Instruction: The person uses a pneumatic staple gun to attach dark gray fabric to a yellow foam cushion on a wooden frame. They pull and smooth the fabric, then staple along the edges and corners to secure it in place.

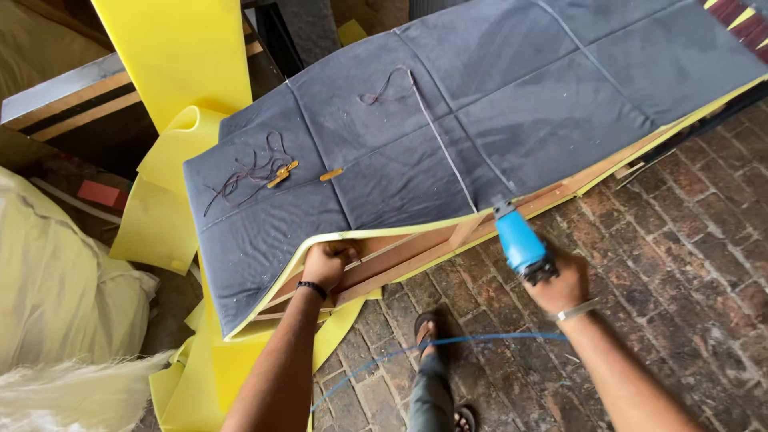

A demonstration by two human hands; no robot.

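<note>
In the head view, the left hand (326, 264) is closed around the lower edge of a grey padded panel (448, 136), fingers curled over the fabric and yellow foam lining (264, 308) where they wrap around the wooden frame (400, 256); a dark band sits on that wrist. The panel stretches away from this hand, up and to the right, its quilted grey surface crossed by seam lines. Above the left hand, on the fabric, lie a tangle of dark thread (248, 172) and two small yellow-orange pieces (282, 174), with a looped grey cord (388, 88) farther up and to the right. The right hand (560, 280) grips a blue staple gun (520, 244) in a closed fist, its nose pressed against the frame edge just above the hand, well to the right of the left hand. A thin blue hose (448, 342) runs from below the right hand leftward across the brick floor (688, 240). Between and below the two hands a sandalled foot (426, 328) stands on the bricks. Left of the left hand, yellow foam sheets (176, 56) lean and curl, and farther left sits a pale bulging sack (56, 296).
</note>
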